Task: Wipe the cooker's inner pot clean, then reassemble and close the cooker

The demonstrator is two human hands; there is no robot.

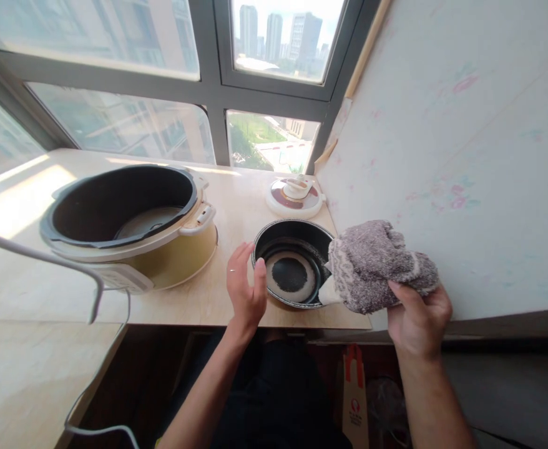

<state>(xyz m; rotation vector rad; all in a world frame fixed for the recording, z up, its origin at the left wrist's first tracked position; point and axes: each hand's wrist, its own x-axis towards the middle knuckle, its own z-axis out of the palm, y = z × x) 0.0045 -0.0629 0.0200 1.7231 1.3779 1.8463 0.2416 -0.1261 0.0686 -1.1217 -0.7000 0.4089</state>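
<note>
My right hand (419, 321) grips a bunched grey-brown fluffy towel (370, 268) by its right end. The towel hangs over the right side of a round black pot (318, 249), covering part of its rim. A small whitish piece (331, 292) pokes out beneath the towel at the pot's edge; I cannot tell what it is. Beside the pot's left rim is my left hand (246, 287), its thumb and fingers apart, wearing a ring. The thumb overlaps the rim, though contact is hard to judge. Inside, the pot's bottom shows a pale ring around a dark centre.
A big electric pressure cooker (180, 265) without its lid stands at left. A white and dark-red lid (295, 197) lies behind the pot. A grey cord (100, 368) runs at left. Windows rise behind, a wall (465, 156) at right. A paper bag (354, 405) sits below.
</note>
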